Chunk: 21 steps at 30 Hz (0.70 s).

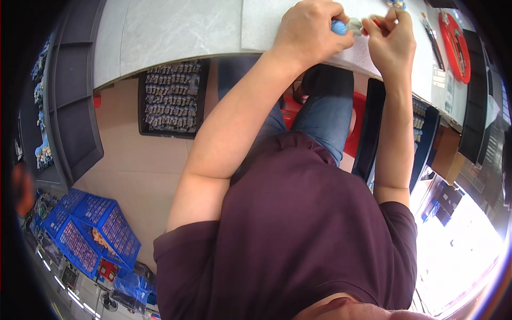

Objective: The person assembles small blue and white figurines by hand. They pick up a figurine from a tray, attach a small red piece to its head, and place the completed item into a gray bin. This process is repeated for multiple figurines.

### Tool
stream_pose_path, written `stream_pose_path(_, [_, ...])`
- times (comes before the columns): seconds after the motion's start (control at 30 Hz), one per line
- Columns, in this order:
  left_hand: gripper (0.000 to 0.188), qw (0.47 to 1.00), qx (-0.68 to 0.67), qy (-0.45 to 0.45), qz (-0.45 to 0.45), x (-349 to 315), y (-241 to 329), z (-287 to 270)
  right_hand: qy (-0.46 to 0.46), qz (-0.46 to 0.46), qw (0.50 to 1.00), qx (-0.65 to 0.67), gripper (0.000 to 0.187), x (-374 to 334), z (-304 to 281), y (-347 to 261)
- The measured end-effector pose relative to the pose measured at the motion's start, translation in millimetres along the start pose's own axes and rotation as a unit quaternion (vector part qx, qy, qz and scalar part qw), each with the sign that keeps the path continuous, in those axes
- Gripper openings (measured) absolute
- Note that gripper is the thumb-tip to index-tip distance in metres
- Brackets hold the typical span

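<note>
At the far edge of the worktable (170,32), my left hand (309,32) is closed around a small figurine (339,28). Its round blue head shows between thumb and fingers, and a pale grey part sticks out toward the right. Just to the right, my right hand (393,45) pinches a small red object (375,22) close to the figurine's grey end. Its kind is mostly hidden by the fingers. Beyond that hand, another small blue and yellowish figurine (397,4) is partly visible.
Thin brushes (433,42) and a red round dish (448,32) lie at the table's right. Below the table is a black tray (142,120) with rows of small figures. Black trays (74,69) stand left, blue crates (114,210) lower left, and a cardboard box (447,154) right.
</note>
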<state>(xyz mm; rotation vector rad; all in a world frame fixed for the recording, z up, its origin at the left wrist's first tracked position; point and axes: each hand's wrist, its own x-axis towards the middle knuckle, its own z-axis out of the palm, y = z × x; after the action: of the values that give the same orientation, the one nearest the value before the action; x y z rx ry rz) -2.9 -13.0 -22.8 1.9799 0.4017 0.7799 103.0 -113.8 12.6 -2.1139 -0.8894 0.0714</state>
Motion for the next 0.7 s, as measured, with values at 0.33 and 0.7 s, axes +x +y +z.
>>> stream_pose_path(0.33, [0.015, 1.0, -0.005, 0.011, 0.028, 4.8, 7.3, -0.1, 0.005, 0.142, 0.935, 0.325, 0.034, -11.6, -49.0, 26.1])
stream_pose_path(0.7, [0.016, 0.999, -0.025, 0.004, 0.023, 5.3, 7.3, -0.1, 0.037, 0.027, 0.994, 0.103, 0.027, 6.1, -7.8, 3.0])
